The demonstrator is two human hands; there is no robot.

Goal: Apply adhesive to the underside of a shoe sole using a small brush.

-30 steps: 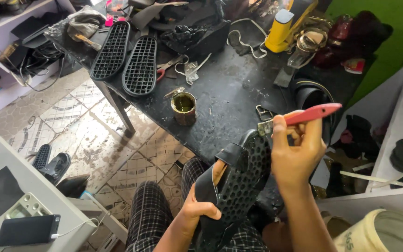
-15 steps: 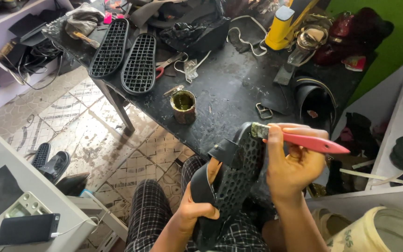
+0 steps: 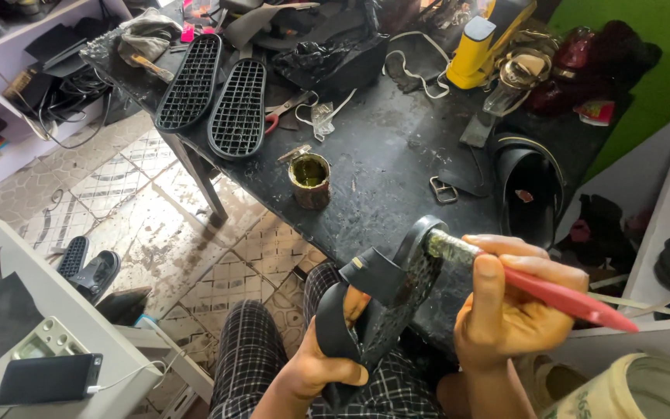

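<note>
Fingers of the right hand [image 3: 509, 310] wrap a red-handled brush [image 3: 540, 283], whose glue-laden tip rests on the heel end of a black sandal [image 3: 385, 299]. Beneath it, the left hand [image 3: 319, 365] grips that sandal from below, thumb over its strap, holding it tilted above the checked-trousered lap. Beyond the sandal, on the black worktable [image 3: 385, 167], stands an open glue tin [image 3: 309, 178]; a metal buckle [image 3: 443, 190] lies right of the tin, and two ridged black soles [image 3: 215, 93] lie farther off to its left, near scissors [image 3: 284, 109]. A yellow bottle [image 3: 474, 46] stands at the table's far side.
</note>
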